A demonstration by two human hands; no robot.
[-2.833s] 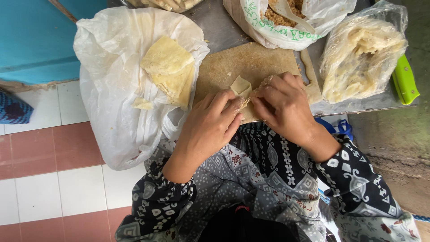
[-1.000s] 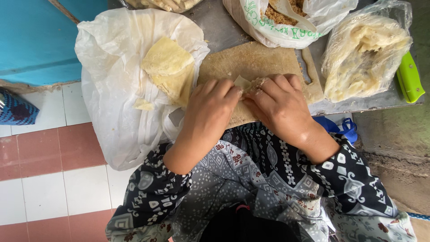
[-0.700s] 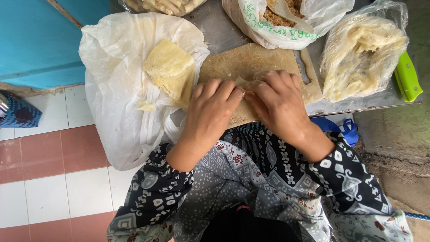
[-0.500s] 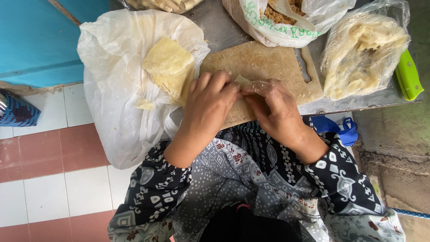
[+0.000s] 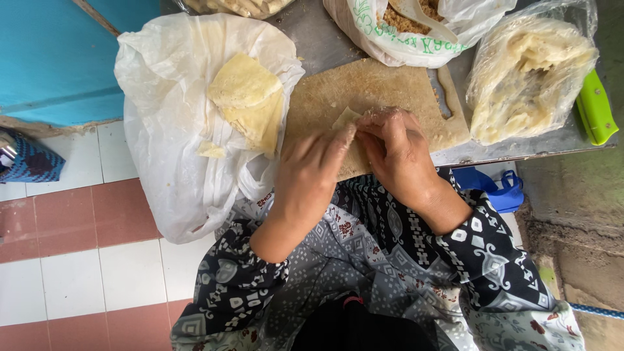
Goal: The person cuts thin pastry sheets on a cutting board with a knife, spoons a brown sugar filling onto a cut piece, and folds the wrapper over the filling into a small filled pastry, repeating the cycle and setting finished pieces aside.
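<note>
My left hand [image 5: 311, 170] and my right hand [image 5: 396, 151] meet over a wooden cutting board [image 5: 364, 91] on a metal table. Between the fingertips of both hands sits a small pale dough wrapper [image 5: 345, 118], mostly hidden by my fingers; only one corner shows. Both hands pinch it together. To the left, a white plastic bag [image 5: 175, 130] lies open with a stack of yellow dough sheets [image 5: 246, 97] on it.
A clear bag of pale dough pieces [image 5: 526, 78] stands at the right, with a green-handled tool [image 5: 595, 107] beside it. A bag of brown crumbly filling [image 5: 416, 23] with a scoop sits at the back. A blue bag handle [image 5: 494, 188] hangs under the table. Tiled floor lies at the left.
A flat wrapper held up earlier is now folded and covered by my fingers. Both hands have closed together and shifted slightly back over the board.
</note>
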